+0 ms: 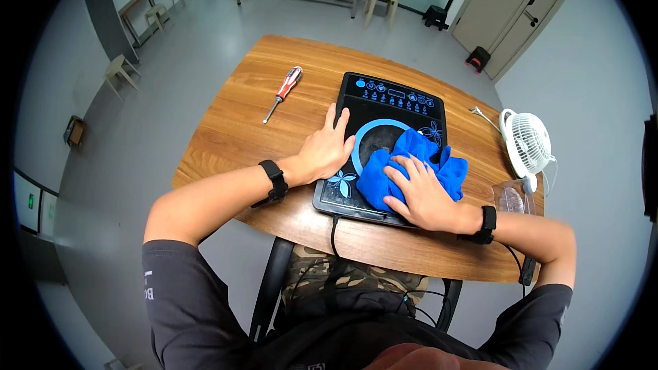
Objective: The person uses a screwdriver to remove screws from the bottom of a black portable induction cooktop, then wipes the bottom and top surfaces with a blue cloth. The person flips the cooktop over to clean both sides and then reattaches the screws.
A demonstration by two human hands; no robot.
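Observation:
A black induction cooktop with a blue ring, flower prints and a touch panel lies on the wooden table, its panel end away from me. My left hand rests along its left edge, fingers spread, holding nothing. Under my right hand is a bunched blue cloth, pressed onto the lower right of the cooktop and covering part of the ring. The cloth spills past the cooktop's right edge. Greyish smudges show inside the ring.
A red-and-white screwdriver lies on the table left of the cooktop. At the right edge are a white fan and a clear plastic piece. The cooktop's black cord drops over the front edge towards my lap.

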